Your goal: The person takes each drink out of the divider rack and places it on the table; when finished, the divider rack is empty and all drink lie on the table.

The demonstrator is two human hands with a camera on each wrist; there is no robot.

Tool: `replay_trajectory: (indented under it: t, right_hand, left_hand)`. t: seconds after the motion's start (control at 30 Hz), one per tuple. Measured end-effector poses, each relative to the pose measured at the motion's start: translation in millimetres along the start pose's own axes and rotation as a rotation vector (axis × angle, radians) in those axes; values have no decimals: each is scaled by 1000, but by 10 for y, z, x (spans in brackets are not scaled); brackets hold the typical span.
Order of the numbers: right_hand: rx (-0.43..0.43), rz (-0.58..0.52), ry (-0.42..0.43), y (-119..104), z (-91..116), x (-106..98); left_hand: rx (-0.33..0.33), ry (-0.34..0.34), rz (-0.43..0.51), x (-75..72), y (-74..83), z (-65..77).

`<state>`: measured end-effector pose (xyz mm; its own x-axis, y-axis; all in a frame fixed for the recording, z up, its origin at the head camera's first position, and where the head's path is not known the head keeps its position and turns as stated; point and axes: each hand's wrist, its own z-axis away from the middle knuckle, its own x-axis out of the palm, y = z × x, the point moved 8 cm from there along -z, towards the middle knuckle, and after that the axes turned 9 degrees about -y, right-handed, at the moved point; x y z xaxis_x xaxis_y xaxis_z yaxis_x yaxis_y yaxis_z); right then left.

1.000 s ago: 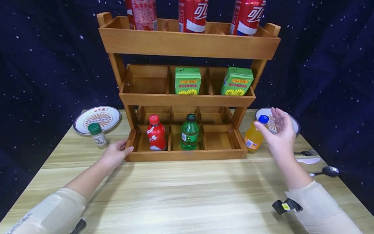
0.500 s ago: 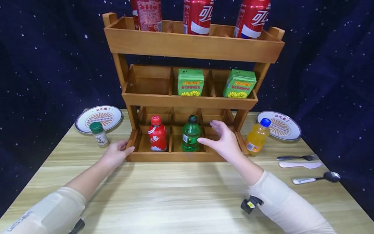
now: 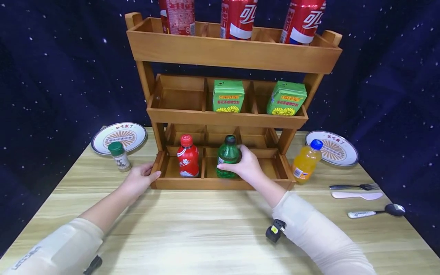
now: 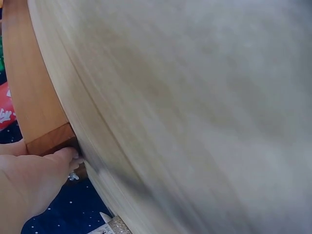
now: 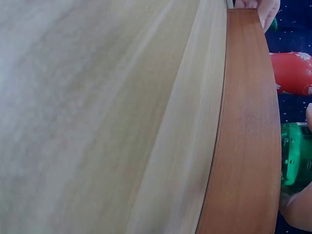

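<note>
A three-tier wooden rack [image 3: 223, 184] stands on the table. My left hand [image 3: 137, 180] grips the left end of its bottom tier, thumb at the front corner; the left wrist view shows the fingers around the wooden corner [image 4: 48, 139]. In the bottom tier's middle compartment a green bottle [image 3: 228, 153] with a black cap stands upright. My right hand [image 3: 248, 165] holds it from the right, thumb across the front; the far fingers are partly hidden behind it. To its left, a red bottle [image 3: 188, 158] stands in the left compartment.
Right of the rack are an orange drink bottle [image 3: 306, 162], a plate [image 3: 338, 152], a fork [image 3: 354, 187], a knife [image 3: 357, 195] and a spoon [image 3: 378, 212]. Left are a shaker [image 3: 120, 157] and another plate [image 3: 103, 142]. Green drink cartons [image 3: 228, 95] and red cans [image 3: 238, 19] occupy the upper tiers.
My right hand has moved left from beside the orange bottle to the green bottle and taken hold of it. The left hand stays on the rack. The head view has shifted slightly.
</note>
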<state>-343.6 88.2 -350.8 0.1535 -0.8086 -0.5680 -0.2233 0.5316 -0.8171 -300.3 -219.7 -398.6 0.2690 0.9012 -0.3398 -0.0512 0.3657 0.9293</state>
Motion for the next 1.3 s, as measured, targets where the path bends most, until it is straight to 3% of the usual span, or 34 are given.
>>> replay_trajectory:
  t: [0.4, 0.6, 0.8, 1.03, 1.17, 1.3]
  right_hand:
    - [-44, -64, 38, -28, 55, -134]
    - [-126, -234, 41, -222, 328, -475]
    - [-98, -227, 65, -273, 780, -946]
    - [-1, -94, 132, 32, 1280, -1343]
    - [62, -20, 155, 274, 1436, -1442]
    - [72, 21, 155, 470, 1496, -1477]
  left_hand:
    - [-12, -1, -5, 8, -3, -15]
    - [-9, -10, -4, 5, 10, -11]
    - [-32, -18, -9, 4, 1, 3]
    - [-59, -36, 4, 30, -4, -11]
    - [-60, -41, 21, 23, -11, -26]
    - [-57, -42, 19, 22, -18, -31]
